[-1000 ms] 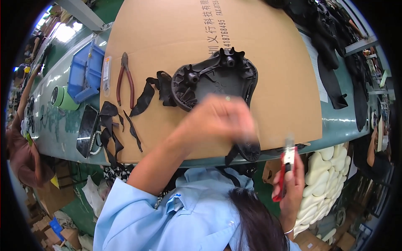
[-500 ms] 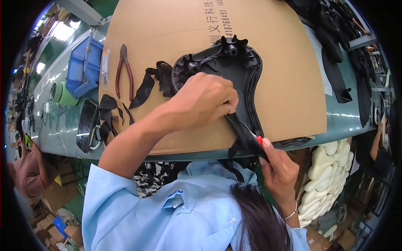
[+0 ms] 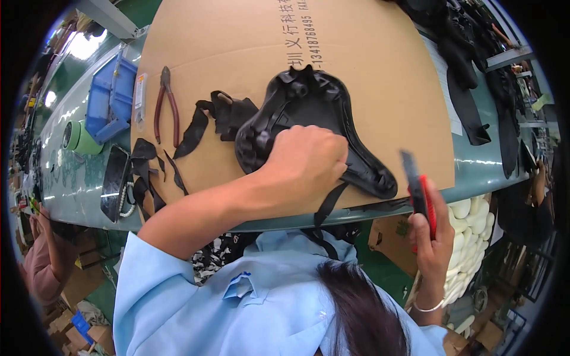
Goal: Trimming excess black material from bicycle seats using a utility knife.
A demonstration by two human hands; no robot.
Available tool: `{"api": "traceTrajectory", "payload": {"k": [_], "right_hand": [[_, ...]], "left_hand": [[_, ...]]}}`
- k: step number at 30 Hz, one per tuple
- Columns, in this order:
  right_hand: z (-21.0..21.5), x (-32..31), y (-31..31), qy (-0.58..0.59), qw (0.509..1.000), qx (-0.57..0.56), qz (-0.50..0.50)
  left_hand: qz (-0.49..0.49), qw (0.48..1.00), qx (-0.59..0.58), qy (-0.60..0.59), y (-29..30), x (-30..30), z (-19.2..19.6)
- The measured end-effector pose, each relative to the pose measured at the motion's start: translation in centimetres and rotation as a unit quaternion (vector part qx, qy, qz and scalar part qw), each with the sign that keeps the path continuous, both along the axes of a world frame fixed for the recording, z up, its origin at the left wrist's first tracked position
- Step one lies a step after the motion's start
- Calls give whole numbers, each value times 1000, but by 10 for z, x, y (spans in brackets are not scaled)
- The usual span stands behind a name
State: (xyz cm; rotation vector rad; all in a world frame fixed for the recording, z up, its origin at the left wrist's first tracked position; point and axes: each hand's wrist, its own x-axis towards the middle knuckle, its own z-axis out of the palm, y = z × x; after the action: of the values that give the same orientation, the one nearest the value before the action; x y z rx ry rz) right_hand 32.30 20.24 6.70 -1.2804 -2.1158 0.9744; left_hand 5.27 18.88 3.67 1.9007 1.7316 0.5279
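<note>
A black bicycle saddle (image 3: pixel 317 111) lies underside up on the cardboard, its narrow nose pointing to the near right. Over its middle, my left hand (image 3: pixel 306 155) is closed in a fist, back of the hand up. From under that fist a thin black strip of cover material (image 3: pixel 330 204) hangs past the table edge; the grip itself is partly hidden. My right hand (image 3: pixel 434 240) holds a red and black utility knife (image 3: pixel 423 199), blade pointing up and away, right of the saddle nose and apart from it.
Left of the saddle lie black scraps (image 3: pixel 193 133), red-handled pliers (image 3: pixel 167 107) and a phone (image 3: pixel 114 185). Beyond them are a blue bin (image 3: pixel 110 98) and a green roll (image 3: pixel 83 137). Black covers (image 3: pixel 466 113) fill the right side; pale saddle-shaped pads (image 3: pixel 469 237) stand below.
My right hand has drawn the knife away from the saddle to the right, with its blade now raised. The saddle has turned and shifted right and nearer; the strip now hangs more freely.
</note>
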Motion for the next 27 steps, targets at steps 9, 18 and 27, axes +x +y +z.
{"api": "traceTrajectory", "payload": {"k": [9,18,27], "right_hand": [[-9,-56,-34,207,873,-435,-70],[-4,-80,-63,246,849,-464,-49],[-34,-63,-44,271,888,-361,-81]], "left_hand": [[-38,978,-64,-196,40,-10,-6],[4,910,-169,-380,44,-17,-7],[56,953,193,-227,68,-62,12]]}}
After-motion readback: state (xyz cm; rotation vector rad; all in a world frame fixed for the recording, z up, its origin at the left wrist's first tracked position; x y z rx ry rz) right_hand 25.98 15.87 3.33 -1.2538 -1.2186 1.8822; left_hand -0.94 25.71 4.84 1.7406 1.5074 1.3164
